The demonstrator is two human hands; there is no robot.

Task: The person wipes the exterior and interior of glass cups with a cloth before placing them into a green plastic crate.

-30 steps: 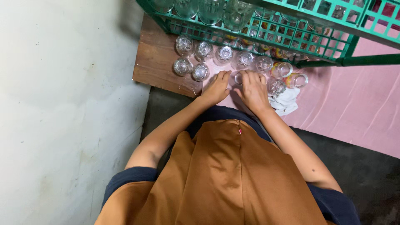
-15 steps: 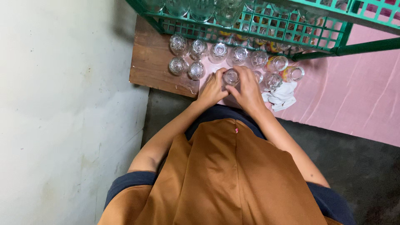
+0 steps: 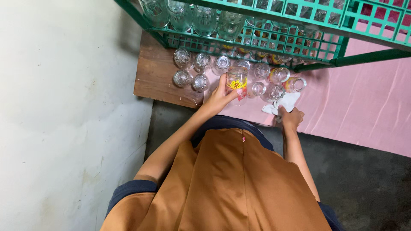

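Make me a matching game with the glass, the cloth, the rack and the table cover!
Things:
1. printed glass
2. white cloth
3. rack
4. table cover

Matches:
A. pink
B. under the right hand
C. green, with glasses in it
D. held by the left hand

Pairs: 1-D, 2-B, 3-C, 4-A

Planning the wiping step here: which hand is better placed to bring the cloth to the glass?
Right, likely. The right hand already rests on the white cloth, while the left hand grips the printed glass just beside it.
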